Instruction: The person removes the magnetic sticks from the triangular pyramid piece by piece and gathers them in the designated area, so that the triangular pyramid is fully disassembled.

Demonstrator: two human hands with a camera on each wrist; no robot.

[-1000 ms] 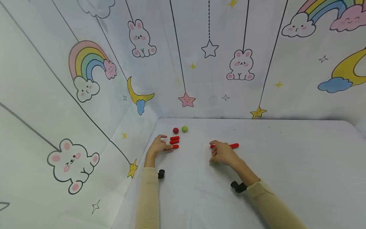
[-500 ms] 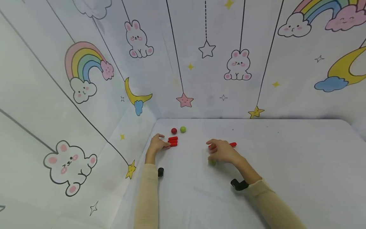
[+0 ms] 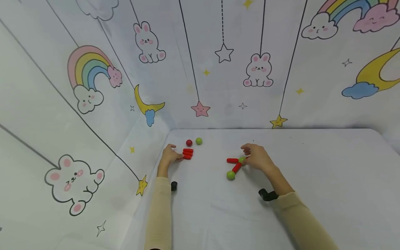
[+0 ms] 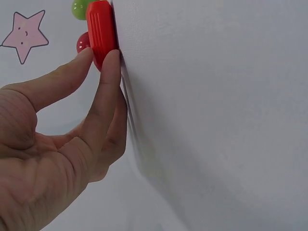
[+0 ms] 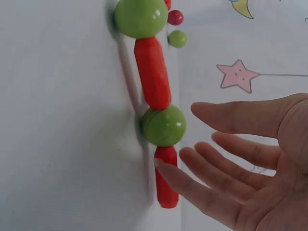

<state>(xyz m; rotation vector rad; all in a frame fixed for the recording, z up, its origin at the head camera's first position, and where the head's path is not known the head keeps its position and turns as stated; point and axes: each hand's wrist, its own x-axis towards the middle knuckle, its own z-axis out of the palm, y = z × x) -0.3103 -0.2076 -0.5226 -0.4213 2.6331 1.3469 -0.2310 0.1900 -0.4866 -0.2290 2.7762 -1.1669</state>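
Note:
My left hand [image 3: 169, 156] pinches the end of a red ridged rod [image 4: 102, 29] between thumb and finger. That rod lies against two more red rods [image 3: 188, 150], side by side in a stack. On the right, a joined figure has a near green ball [image 3: 230, 175], a red rod [image 3: 237, 167], a second green ball [image 3: 242, 159] and another red rod [image 3: 232, 160] pointing left. My right hand [image 3: 259, 158] is beside the second ball, hiding part of the figure. In the right wrist view its fingers are spread, with the index fingertip overlapping a red rod [image 5: 167, 192].
Behind the three rods, a loose red ball [image 3: 189, 142] and a loose green ball [image 3: 199, 141] rest on the white table [image 3: 200, 208]. A printed white curtain [image 3: 175, 69] stands along the table's back and left sides.
My left hand has slid the nearest rod up against the other two. My right hand has left the near green ball and moved back and right, uncovering much of the joined figure.

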